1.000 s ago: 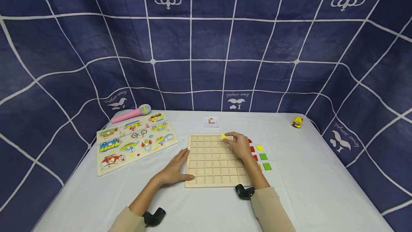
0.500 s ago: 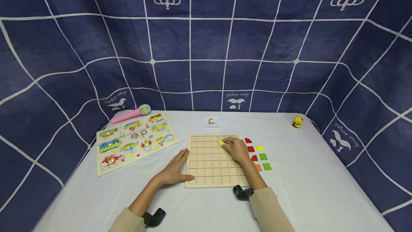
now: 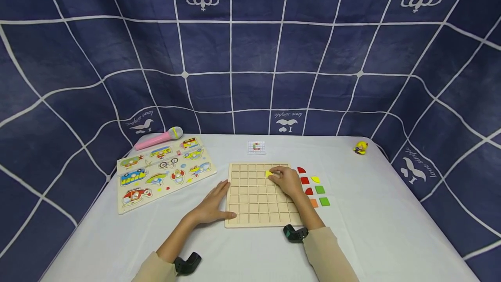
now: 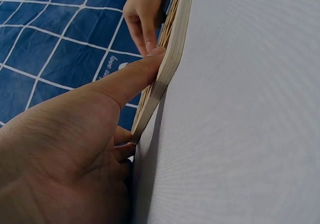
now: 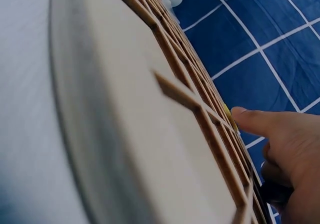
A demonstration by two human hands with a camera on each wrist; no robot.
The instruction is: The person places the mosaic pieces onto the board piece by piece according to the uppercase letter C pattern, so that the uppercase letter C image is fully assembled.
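A wooden grid board lies flat on the white table. My right hand is over its upper right part, thumb and finger pinching a small yellow piece at a cell in the second row from the far edge. In the right wrist view a fingertip meets the yellow piece at the grid; its full outline is hidden. My left hand rests along the board's left edge, fingers extended. Its thumb lies on the board's rim in the left wrist view.
Right of the board lie red pieces, a yellow quarter-circle, green squares and an orange piece. A pattern card sits behind. Left are a vehicle puzzle and pink microphone; far right, a yellow figurine.
My right hand has moved the yellow piece from the far row one row nearer and slightly left. It has hardly moved over the last half second. My left hand has stayed in place.
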